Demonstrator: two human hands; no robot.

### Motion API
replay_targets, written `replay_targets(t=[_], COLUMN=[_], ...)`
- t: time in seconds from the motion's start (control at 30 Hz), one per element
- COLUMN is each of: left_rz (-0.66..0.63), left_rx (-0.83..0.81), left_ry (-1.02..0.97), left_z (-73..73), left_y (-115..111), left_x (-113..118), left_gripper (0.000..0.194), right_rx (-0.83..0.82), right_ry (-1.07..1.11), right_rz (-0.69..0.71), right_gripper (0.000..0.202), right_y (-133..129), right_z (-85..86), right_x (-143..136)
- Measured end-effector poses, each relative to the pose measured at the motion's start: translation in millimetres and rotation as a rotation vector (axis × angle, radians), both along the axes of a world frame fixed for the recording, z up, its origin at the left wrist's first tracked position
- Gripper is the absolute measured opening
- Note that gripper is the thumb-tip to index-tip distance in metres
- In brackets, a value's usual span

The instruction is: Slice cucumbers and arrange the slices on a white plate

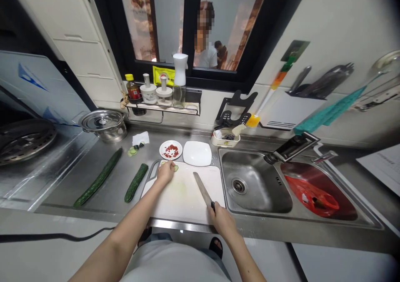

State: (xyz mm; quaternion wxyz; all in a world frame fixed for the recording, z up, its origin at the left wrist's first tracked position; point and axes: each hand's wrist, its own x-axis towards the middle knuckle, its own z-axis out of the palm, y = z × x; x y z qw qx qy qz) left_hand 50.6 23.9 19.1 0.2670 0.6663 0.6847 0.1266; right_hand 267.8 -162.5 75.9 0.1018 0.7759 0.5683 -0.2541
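Some cucumber slices (176, 168) by the left hand (165, 173), at the far-left corner of the cutting board (181, 207); pinched or just touched by its fingers, impossible to tell. Knife (202, 189) in the right hand's (223, 221) closed fingers; possible nick from sweeping toward it.

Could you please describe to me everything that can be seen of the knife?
The knife has a long, straight, greyish blade that looks like metal, and a black handle, mostly hidden inside the right hand, which grips it. The blade is over the right part of the white board, its tip pointing away from the person and slanting left, toward the square plate. Whether the blade touches the board, I cannot tell.
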Motion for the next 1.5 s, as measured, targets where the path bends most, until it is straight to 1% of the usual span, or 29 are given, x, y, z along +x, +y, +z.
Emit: replay_targets(t=[0.17,0.3,0.47,0.63,0.77,0.97,1.13,1.27,1.37,1.5], left_rz=[0.044,0.047,0.008,-0.007,-0.004,-0.034,-0.061,-0.066,-0.060,-0.059], left_rx=[0.003,-0.055,-0.106,-0.100,-0.079,-0.029,-0.009,0.012,0.004,-0.006], left_ry=[-0.159,-0.204,-0.214,-0.209,-0.189,-0.133,-0.078,-0.037,-0.025,-0.038], left_z=[-2.4,-3.6,-12.0,-19.9,-20.6,-21.1,-21.0,-20.4,-20.2,-20.5], left_y=[-7.2,-21.2,-38.8,-44.6,-44.9,-47.4,-51.7,-54.5,-54.9,-55.2], left_x=[-0.5,0.2,2.8,3.6,3.8,6.1,6.4,6.1,5.2,3.4], left_gripper=[0.015,0.015,0.013,0.013,0.013,0.014,0.017,0.018,0.020,0.022], right_rx=[0.003,0.000,0.004,-0.006,0.003,0.035,0.029,0.035,0.040,0.044], right_ry=[0.009,0.006,0.014,0.006,0.014,0.000,-0.019,-0.013,-0.005,-0.010], right_rz=[-0.008,-0.015,-0.015,-0.016,-0.012,0.003,0.020,0.032,0.040,0.076], right_gripper=[0.035,0.035,0.034,0.034,0.033,0.034,0.035,0.034,0.033,0.034], right_y=[0.1,0.4,0.5,1.0,1.0,-0.7,-0.1,0.1,-4.1,-16.4], right_z=[-1.5,-1.7,-1.0,0.3,0.2,-4.1,-6.3,0.6,11.2,27.8], right_x=[0.7,0.5,0.0,-0.9,-1.8,-1.0,0.1,-0.1,-0.8,-2.7])
